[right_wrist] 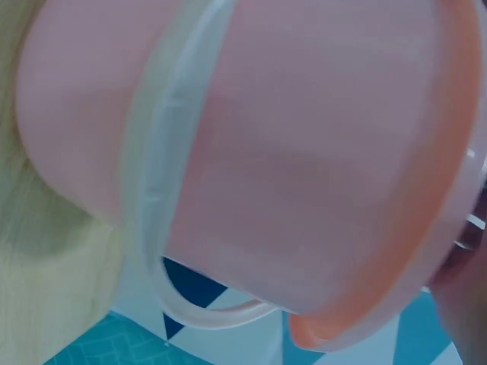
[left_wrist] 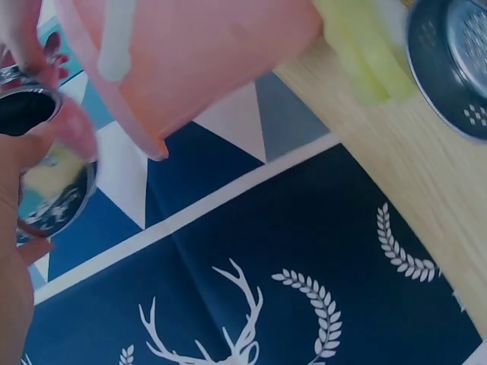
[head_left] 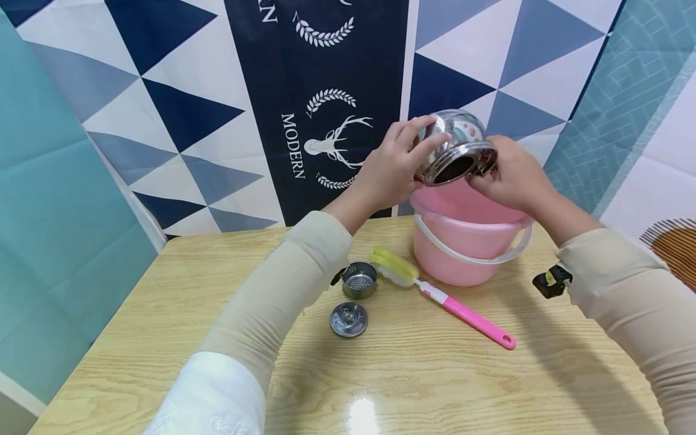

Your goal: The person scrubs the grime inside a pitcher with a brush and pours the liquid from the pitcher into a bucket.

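Observation:
A shiny metal teapot (head_left: pixel 459 128) is tipped over the pink bucket (head_left: pixel 462 257), its dark round mouth turned down toward the head camera. My left hand (head_left: pixel 396 162) holds the pot's left side, fingers over the body and thumb near the rim. On the other side my right hand (head_left: pixel 513 172) grips it near the rim, where the handle is mostly hidden by the fingers. The left wrist view shows the pot's polished body (left_wrist: pixel 57 186) at its left edge. In the right wrist view the bucket (right_wrist: pixel 304 152) covers most of the right hand.
On the wooden table (head_left: pixel 435 386) stand a perforated metal strainer basket (head_left: pixel 359 281) and a round metal lid (head_left: pixel 348 319). A bottle brush with pink handle (head_left: pixel 473 317) and yellow sponge head (head_left: pixel 394 263) lies before the bucket. Behind hangs a patterned cloth (head_left: pixel 326 78).

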